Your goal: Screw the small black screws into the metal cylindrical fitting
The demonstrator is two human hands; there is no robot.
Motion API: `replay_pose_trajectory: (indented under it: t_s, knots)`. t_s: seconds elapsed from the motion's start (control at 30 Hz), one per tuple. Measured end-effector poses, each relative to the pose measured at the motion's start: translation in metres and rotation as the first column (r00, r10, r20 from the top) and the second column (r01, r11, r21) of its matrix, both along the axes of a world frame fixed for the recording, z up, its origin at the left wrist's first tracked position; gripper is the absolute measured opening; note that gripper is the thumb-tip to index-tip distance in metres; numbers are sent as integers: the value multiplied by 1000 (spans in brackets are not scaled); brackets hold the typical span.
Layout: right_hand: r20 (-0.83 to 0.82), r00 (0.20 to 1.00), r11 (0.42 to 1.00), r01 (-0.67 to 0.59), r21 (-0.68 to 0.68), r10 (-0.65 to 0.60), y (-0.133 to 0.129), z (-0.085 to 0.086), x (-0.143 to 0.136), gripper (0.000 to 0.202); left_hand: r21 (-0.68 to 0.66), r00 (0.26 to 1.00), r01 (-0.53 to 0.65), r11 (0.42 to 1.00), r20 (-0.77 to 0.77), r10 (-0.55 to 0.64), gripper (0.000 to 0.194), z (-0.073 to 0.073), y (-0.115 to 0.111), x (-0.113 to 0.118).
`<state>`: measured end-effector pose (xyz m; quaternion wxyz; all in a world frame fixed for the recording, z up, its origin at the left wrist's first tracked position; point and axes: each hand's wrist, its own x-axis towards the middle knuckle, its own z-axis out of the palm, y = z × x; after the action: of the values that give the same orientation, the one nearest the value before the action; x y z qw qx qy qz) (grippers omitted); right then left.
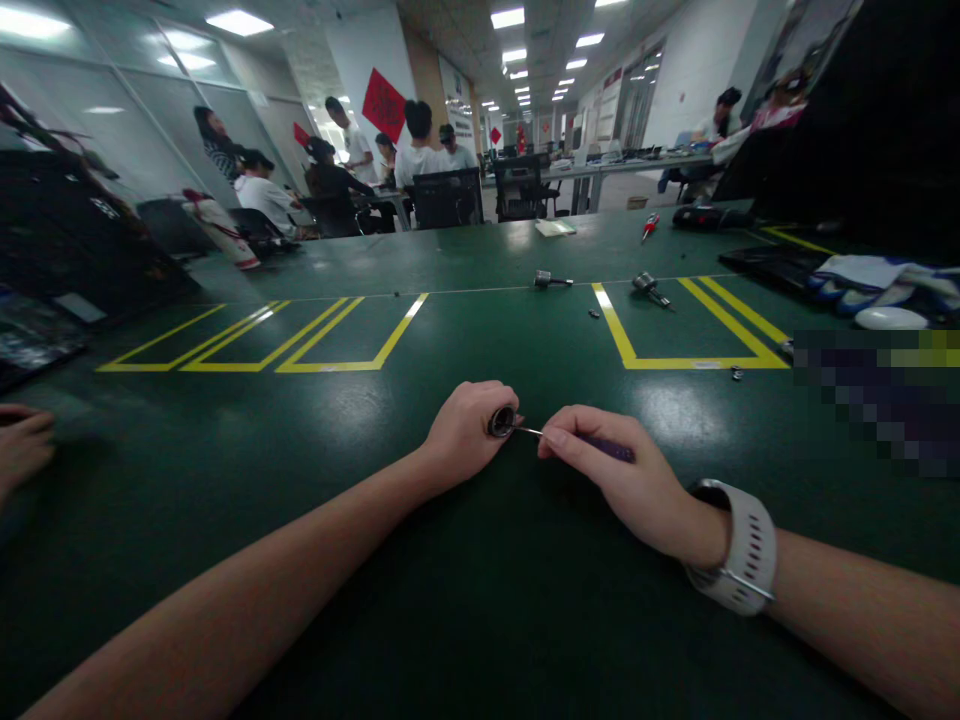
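A round metal part (501, 421) with a dark hollow end is held in my left hand (466, 430), its fingers wrapped round it. My right hand (611, 462) grips a thin tool (616, 449) with a dark purple handle. The tool's slim metal shaft points left, and its tip is at the rim of the metal part. A pale watch is on my right wrist. Both hands are just above the green table (510, 560).
Metal parts (550, 280) (651, 289) lie farther back, with small pieces (736, 373) near the yellow tape. A red tool (650, 227), gloves (885, 278) and a white mouse (891, 318) are at right. Another person's hand (24, 445) rests at far left.
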<state>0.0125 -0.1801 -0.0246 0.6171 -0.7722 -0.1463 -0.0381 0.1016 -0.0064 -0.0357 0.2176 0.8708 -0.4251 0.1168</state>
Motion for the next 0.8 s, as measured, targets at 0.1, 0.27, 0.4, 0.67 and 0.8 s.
replay_pose_trajectory:
  t_s: [0.1,0.27,0.4,0.67,0.8]
  knots:
    - [-135,990,975,0,224,31,-1,-3,6,19,-48,1000,2,999,-30,-3,15,0,1,1]
    - [-242,969,923,40,383,58,1,-4,8,17,-145,997,-5,989,-81,-7,14,-1,1,1]
    - [-119,993,971,42,233,-14,2,-5,6,18,-111,999,-9,994,-46,4,14,-1,1,1]
    - [-301,942,860,28,509,148,-1,-4,11,16,-11,999,24,1000,29,-24,11,2,2,-2]
    - [-345,907,790,21,613,243,-4,-3,14,15,-121,997,59,991,-35,-63,13,3,2,-2]
